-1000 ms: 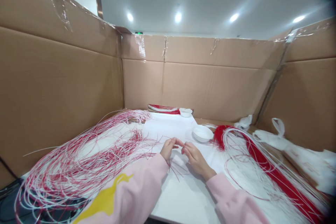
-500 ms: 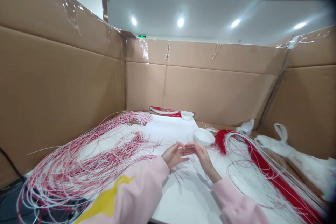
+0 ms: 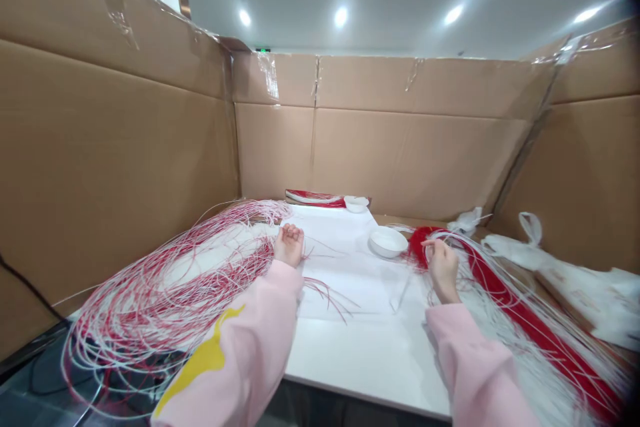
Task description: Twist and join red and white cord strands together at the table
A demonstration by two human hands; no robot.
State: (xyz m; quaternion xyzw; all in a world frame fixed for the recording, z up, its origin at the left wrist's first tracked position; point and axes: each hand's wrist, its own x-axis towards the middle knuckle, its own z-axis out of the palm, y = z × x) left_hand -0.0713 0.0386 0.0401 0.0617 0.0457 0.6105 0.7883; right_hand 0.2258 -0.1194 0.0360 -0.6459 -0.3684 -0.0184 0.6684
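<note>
The red bundle of fine, thread-like strands lies to the right of the round white bowl, its fluffy end close beside the rim and its length running back toward you. Smooth white strands arc over and beside it in loose loops. Your right hand is at that fluffy end, its fingers bent together; whether they pinch a strand, you cannot tell. Your left hand is to the left of the bowl, its fingers loosely curled, and whether a strand sits in them is also unclear. Beside it, farther left of the bowl, spreads a springy, looping heap of red-and-white strands. The bowl is shallow and glossy, its hollow showing white. Beyond it, a narrow container carries more red and white strands, with a smaller white bowl at its right end. Under the bowl, a smooth white sheet covers part of the table. Right of the bowl, past the bundle, lie crinkled plastic bags.
</note>
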